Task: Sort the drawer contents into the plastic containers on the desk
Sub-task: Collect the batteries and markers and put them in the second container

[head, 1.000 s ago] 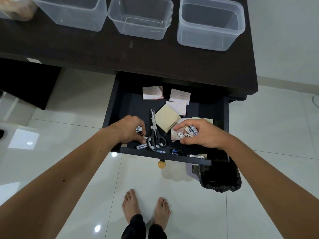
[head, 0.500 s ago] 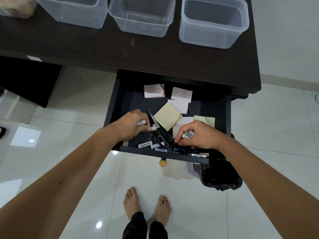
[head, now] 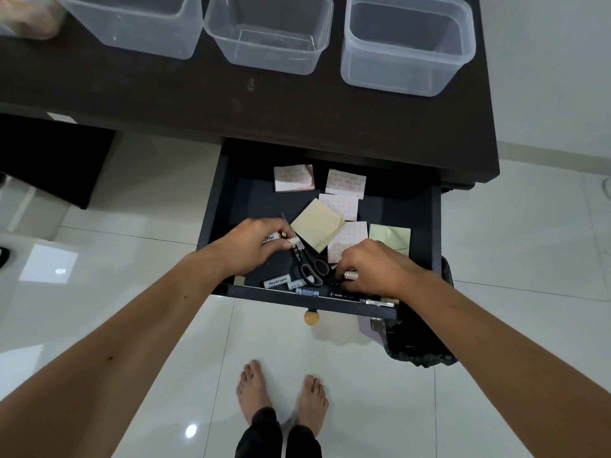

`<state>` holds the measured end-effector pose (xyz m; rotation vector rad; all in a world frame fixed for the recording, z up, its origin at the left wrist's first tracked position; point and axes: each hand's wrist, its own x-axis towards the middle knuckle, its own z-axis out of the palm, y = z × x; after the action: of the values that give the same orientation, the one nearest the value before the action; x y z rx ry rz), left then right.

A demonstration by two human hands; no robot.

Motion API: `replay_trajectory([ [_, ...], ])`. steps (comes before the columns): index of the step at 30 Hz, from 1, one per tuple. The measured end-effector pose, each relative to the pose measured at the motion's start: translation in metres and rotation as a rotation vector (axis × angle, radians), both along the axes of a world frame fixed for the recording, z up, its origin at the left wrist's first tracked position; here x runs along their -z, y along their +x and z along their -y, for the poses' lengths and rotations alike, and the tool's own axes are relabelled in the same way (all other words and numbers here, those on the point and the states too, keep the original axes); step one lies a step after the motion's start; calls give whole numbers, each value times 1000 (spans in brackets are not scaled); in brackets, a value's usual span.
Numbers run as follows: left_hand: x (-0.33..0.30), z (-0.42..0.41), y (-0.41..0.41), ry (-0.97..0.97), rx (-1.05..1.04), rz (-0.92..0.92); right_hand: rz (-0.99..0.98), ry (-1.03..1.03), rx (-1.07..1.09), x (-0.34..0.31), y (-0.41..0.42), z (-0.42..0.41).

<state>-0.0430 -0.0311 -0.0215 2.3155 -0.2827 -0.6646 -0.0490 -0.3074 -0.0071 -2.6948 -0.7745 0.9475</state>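
Both hands are down in the open drawer point(head: 228, 206), apart from each other, with the black scissors point(head: 309, 264) lying between them. The left hand point(head: 254, 246) sits just left of the scissors with its fingers curled round a couple of white batteries point(head: 274, 239), one reading Heybright on the side. The right hand point(head: 370, 271) is just right of the scissors handles, fingers curled round another battery point(head: 351, 275) whose metal end pokes out.

More loose batteries lie in front of the scissors along the drawer's front edge: a white Heybright one point(head: 277, 281), another white one beside it, and a blue one point(head: 307, 292). Behind the scissors there's a yellow sticky note pad point(head: 316, 233), and behind and to the right of that a scatter of white patterned paper pads point(head: 345, 184), plus a green pad point(head: 390, 238).

Way behind the scissors, up on the dark desk point(head: 297, 107), three clear plastic containers point(head: 269, 31) sit in a row.
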Motion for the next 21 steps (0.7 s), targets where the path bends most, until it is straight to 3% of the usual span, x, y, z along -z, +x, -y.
replay_trajectory([
  [4, -2, 2, -1, -4, -27, 9, -2, 21, 3, 1, -1, 0],
  [10, -5, 3, -1, -23, -58, 5, -170, 325, 362, -1, -4, 12],
  [15, -8, 3, -1, -58, -83, -8, -257, 466, 511, -14, -7, 16],
  [21, -7, 0, -1, -95, -117, -17, -300, 459, 546, -16, -3, 16],
])
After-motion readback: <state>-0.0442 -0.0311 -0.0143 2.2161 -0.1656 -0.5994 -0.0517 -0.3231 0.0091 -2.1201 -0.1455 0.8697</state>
